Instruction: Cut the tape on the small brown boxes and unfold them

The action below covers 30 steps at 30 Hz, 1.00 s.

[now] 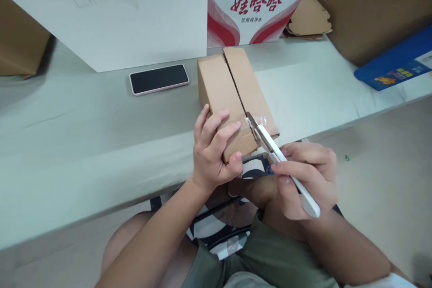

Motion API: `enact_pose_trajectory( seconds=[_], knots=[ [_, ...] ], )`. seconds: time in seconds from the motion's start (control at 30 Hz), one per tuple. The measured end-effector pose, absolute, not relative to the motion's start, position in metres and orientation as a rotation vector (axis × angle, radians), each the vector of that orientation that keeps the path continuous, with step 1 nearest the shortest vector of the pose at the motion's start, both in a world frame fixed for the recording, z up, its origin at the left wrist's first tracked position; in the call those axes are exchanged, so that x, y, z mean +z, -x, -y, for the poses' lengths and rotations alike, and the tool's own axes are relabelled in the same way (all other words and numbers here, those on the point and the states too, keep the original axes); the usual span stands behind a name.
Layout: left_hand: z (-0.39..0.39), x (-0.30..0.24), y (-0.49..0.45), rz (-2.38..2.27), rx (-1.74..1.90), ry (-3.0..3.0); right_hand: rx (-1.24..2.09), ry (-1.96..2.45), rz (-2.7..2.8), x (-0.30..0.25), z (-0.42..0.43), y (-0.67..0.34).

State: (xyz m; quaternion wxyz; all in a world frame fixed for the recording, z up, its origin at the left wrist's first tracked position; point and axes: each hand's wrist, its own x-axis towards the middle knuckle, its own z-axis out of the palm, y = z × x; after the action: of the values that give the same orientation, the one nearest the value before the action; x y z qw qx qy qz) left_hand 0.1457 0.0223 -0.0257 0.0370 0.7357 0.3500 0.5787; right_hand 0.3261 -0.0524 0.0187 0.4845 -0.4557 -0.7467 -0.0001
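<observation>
A small brown cardboard box (232, 85) lies on the pale table (84, 144), its near end at the table's front edge. My left hand (212, 153) is wrapped round the box's near left corner, fingers on top and thumb on the end face. My right hand (307, 180) grips a white utility knife (286, 168). The blade tip rests at the near end of the seam between the top flaps, where a bit of clear tape (258, 121) remains.
A black phone (158, 78) lies left of the box. Behind stand a large white box (111, 9), a red-and-white printed carton (256, 0) and brown cartons (367, 4). A blue flat pack (394, 63) lies at the right. My knees are below the table edge.
</observation>
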Motion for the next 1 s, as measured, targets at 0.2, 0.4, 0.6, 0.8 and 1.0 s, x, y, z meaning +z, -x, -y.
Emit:
enact_pose_trajectory(
  seconds=[0.2,0.4,0.6,0.8,1.0],
  knots=[
    [-0.023,-0.026,-0.147,-1.025,1.819,-2.231,0.082,0.906,1.888,0.03,0.045,-0.324],
    [-0.022,-0.025,-0.147,-1.015,1.817,-2.216,0.078,0.956,1.861,0.033,0.046,-0.321],
    [-0.022,-0.025,-0.147,-1.011,1.804,-2.213,0.048,1.011,1.828,0.038,0.043,-0.31],
    [-0.023,-0.025,-0.144,-1.01,1.795,-2.246,0.06,1.02,1.821,0.041,0.043,-0.312],
    [-0.024,-0.024,-0.143,-0.956,1.775,-2.243,0.123,1.011,1.805,0.046,0.052,-0.321]
  ],
)
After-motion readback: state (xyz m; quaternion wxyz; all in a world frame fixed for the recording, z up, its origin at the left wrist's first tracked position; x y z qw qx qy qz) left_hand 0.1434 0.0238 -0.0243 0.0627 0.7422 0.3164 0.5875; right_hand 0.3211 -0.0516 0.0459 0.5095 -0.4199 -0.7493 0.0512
